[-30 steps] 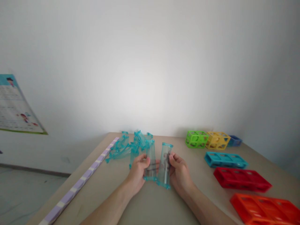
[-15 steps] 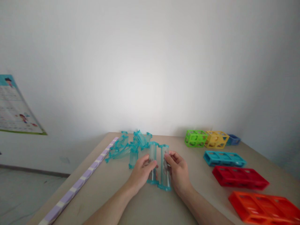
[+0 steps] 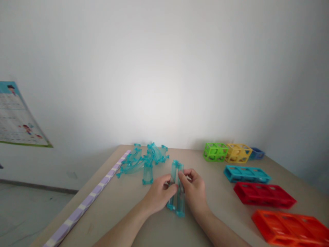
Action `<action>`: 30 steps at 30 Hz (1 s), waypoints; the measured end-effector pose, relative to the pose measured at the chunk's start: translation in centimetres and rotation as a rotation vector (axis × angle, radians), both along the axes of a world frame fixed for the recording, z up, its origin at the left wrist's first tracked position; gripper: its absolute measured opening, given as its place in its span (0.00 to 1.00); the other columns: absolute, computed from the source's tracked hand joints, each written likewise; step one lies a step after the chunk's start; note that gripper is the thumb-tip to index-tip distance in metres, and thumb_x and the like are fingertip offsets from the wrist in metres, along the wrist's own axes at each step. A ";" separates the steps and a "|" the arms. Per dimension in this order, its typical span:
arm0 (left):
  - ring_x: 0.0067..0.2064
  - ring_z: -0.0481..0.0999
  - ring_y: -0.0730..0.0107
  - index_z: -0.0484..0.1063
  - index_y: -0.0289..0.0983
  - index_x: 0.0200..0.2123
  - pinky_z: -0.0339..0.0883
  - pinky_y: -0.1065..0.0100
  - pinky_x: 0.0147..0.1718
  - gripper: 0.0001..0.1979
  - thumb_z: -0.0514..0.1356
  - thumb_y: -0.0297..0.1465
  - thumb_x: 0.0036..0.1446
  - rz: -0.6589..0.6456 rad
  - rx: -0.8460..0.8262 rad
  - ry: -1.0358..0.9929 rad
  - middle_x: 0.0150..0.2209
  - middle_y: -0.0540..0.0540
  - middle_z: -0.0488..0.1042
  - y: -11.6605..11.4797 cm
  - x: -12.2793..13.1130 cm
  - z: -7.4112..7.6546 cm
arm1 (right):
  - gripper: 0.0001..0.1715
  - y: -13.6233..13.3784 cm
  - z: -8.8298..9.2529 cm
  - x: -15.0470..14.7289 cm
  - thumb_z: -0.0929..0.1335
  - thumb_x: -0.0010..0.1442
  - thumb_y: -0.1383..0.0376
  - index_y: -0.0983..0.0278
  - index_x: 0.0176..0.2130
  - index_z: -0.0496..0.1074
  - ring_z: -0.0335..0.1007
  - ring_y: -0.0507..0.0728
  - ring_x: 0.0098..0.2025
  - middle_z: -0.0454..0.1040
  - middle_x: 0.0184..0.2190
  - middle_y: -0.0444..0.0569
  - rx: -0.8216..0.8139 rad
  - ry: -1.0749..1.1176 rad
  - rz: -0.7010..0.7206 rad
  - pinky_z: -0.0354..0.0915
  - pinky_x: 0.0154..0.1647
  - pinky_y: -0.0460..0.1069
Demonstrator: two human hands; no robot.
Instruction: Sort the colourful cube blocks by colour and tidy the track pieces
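Note:
Two clear teal track pieces are pressed together side by side, standing on end on the beige table. My left hand grips the left piece, fingers curled round it. My right hand grips the right piece, thumb and fingers pinched on its upper half. A pile of more teal track pieces lies just behind my left hand.
At the right lie coloured open-frame blocks: green, yellow, dark blue, long teal, red and orange. A purple-and-white striped strip runs along the table's left edge. A poster hangs on the left wall.
Both hands brought the two teal pieces from apart to pressed together, and lowered them nearer the table.

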State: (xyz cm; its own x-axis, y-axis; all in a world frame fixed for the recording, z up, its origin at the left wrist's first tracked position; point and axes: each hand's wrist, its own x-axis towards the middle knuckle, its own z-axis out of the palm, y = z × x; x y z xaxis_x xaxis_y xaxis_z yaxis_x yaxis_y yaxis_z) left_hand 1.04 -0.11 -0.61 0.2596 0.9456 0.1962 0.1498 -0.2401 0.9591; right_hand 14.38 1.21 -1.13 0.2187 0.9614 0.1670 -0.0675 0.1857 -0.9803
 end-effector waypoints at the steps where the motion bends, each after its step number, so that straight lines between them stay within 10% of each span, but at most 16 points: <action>1: 0.24 0.65 0.74 0.71 0.34 0.25 0.59 0.73 0.24 0.10 0.59 0.34 0.54 0.008 -0.001 0.008 0.21 0.52 0.66 0.0 0.0 -0.1 | 0.17 0.0 0.0 0.0 0.72 0.48 0.54 0.63 0.26 0.67 0.60 0.49 0.17 0.68 0.20 0.40 0.003 -0.027 -0.015 0.55 0.17 0.43; 30: 0.21 0.66 0.73 0.70 0.37 0.27 0.62 0.73 0.20 0.07 0.59 0.34 0.53 0.069 -0.210 -0.184 0.21 0.51 0.69 -0.1 0.6 0.0 | 0.21 1.2 -0.1 1.0 0.72 0.47 0.49 0.63 0.26 0.66 0.52 0.47 0.12 0.63 0.14 0.37 -0.009 0.022 -0.077 0.51 0.10 0.43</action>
State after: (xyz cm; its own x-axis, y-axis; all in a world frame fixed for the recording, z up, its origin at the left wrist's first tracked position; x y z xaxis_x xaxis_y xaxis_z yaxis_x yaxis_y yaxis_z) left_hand 1.64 -0.25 -0.64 0.1710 0.9847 0.0323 -0.0221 -0.0290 0.9993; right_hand 15.40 2.39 -1.23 0.2959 0.9429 0.1527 -0.0746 0.1822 -0.9804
